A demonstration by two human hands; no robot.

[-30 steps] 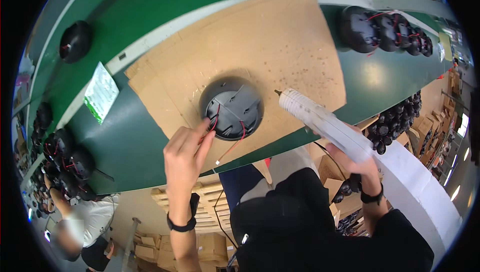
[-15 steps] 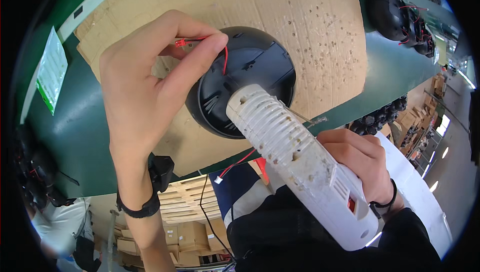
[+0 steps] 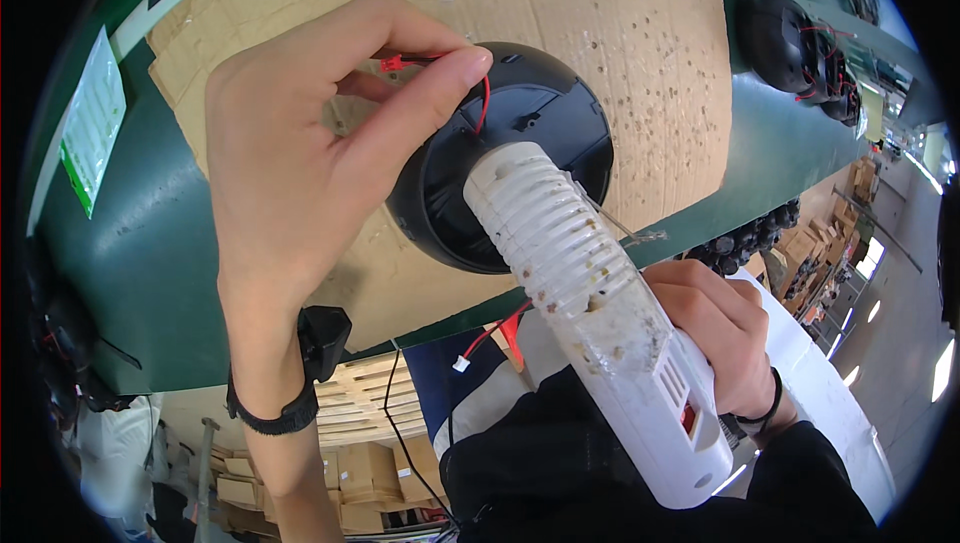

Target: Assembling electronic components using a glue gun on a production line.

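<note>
A rounded black plastic housing (image 3: 550, 113) lies on a cardboard sheet, vents and moulded ribs showing. My left hand (image 3: 300, 143) is closed in a pinch over its left side, thumb and forefinger gripping a red-and-black wire (image 3: 486, 103) that enters the housing. The wire's small red connector (image 3: 393, 63) sticks out behind the fingertips. My right hand (image 3: 715, 333) wraps round a white tool (image 3: 600, 313) with a ribbed, stained barrel and a red switch, apparently a hot glue gun. Its barrel end is over the housing; the tip is hidden from view.
Several black housings with red wires stand at the far right (image 3: 785, 43) and more at the left edge (image 3: 70, 343). A green-and-white packet (image 3: 95, 128) lies on the green table (image 3: 160, 273). Below the table edge hangs a red wire with a white connector (image 3: 461, 364).
In the picture, my left hand, the wire and the housing sit slightly farther right and up. The tool's rear end has swung a little left. Both grips are unchanged.
</note>
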